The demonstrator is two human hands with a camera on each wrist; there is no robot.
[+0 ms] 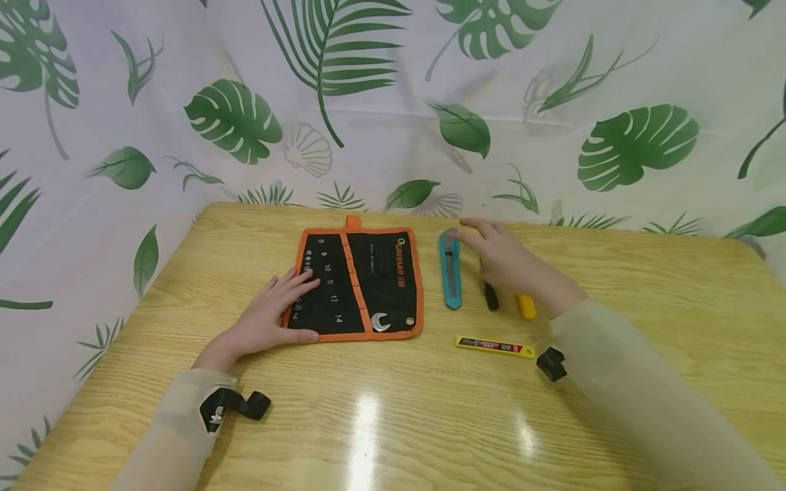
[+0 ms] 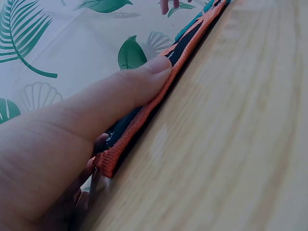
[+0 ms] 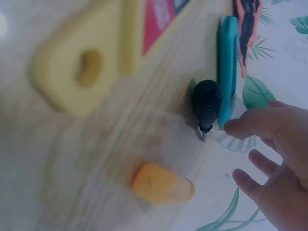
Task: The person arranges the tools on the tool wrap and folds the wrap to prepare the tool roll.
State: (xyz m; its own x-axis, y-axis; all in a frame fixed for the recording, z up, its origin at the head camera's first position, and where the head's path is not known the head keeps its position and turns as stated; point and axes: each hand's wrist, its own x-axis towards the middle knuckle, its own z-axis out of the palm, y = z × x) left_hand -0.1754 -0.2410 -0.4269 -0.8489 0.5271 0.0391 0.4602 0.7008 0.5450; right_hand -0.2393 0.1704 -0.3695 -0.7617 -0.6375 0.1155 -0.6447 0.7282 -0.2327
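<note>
A black tool pouch [image 1: 389, 279] with orange trim lies flat on the table, sizes 6 to 14 printed on it. My left hand [image 1: 270, 314] rests spread on its left side, the thumb [image 2: 139, 82] along the near edge. The open end of a wrench [image 1: 381, 322] shows at the pouch's near edge. Right of the pouch lies a teal utility knife [image 1: 451, 279]. My right hand [image 1: 506, 256] is over the knife's far end, fingers apart, a fingertip close beside it in the right wrist view. Below this hand are a black-handled screwdriver [image 3: 207, 103] and a yellow-orange handle [image 3: 161, 185].
A yellow blade case [image 1: 494, 346] with a red and black label lies nearer me, below the knife. Behind the wooden table [image 1: 295, 423] hangs a white cloth [image 1: 368, 157] printed with green leaves, close along the far edge.
</note>
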